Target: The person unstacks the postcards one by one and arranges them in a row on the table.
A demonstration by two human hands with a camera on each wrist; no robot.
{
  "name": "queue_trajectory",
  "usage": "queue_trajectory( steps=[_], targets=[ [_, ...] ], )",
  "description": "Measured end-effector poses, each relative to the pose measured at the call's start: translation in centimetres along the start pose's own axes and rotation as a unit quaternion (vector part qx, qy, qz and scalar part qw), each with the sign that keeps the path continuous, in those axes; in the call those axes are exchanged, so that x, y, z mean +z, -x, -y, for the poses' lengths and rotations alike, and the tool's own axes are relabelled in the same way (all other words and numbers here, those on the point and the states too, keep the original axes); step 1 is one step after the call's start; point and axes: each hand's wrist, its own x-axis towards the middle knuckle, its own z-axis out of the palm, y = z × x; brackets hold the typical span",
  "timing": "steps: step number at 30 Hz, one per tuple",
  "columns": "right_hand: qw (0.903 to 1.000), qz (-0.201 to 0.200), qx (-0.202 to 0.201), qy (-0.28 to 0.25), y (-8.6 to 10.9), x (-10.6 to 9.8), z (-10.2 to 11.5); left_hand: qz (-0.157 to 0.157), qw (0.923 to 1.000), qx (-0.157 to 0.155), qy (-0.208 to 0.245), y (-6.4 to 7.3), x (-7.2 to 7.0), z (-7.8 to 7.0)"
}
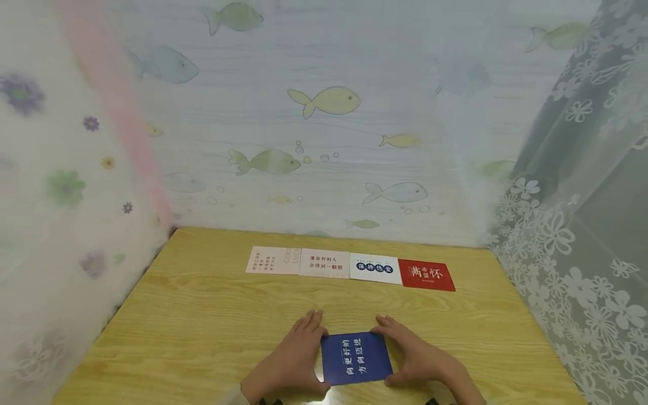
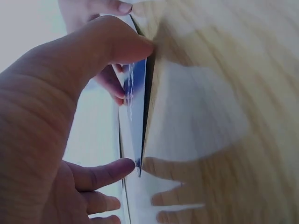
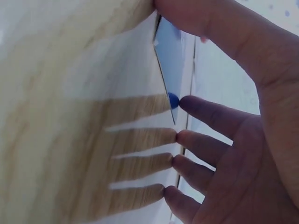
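A blue card (image 1: 373, 360) with white characters lies low over the wooden table, between both hands. My left hand (image 1: 293, 360) holds its left side, thumb at the near corner and index finger at the far corner. Likewise, my right hand (image 1: 420, 357) grips the right side by its two corners. Seen from the left wrist, the card (image 2: 138, 100) is nearly edge-on, with a dark strip of shadow under it. In the right wrist view, the thumb and index finger touch the card (image 3: 169, 60), while the other fingertips rest on the table.
Beyond the hands, a row of cards lies side by side: a pale pink card (image 1: 263, 264), another pink card (image 1: 316, 271), a white card (image 1: 374, 277) and a red card (image 1: 427, 281). Fish-patterned cloth (image 1: 324, 191) hangs behind the table (image 1: 202, 315); lace curtain (image 1: 582, 292) hangs at right.
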Motion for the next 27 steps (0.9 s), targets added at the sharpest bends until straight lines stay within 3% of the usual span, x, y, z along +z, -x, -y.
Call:
queue_trajectory(
  steps=[13, 23, 27],
  targets=[
    [0.9997, -0.006, -0.007, 0.023, 0.2, 0.5, 0.4, 0.002, 0.9985, 0.047, 0.029, -0.2, -0.1, 2.0],
    [0.9996, -0.011, -0.001, 0.025, -0.1, 0.7, 0.3, -0.001, 0.9977, 0.065, 0.018, -0.3, -0.8, 2.4],
    [0.9988, -0.032, -0.012, 0.034, 0.0, 0.8, 0.4, -0.002, 0.9972, 0.075, -0.011, -0.3, -0.7, 2.6]
  ],
)
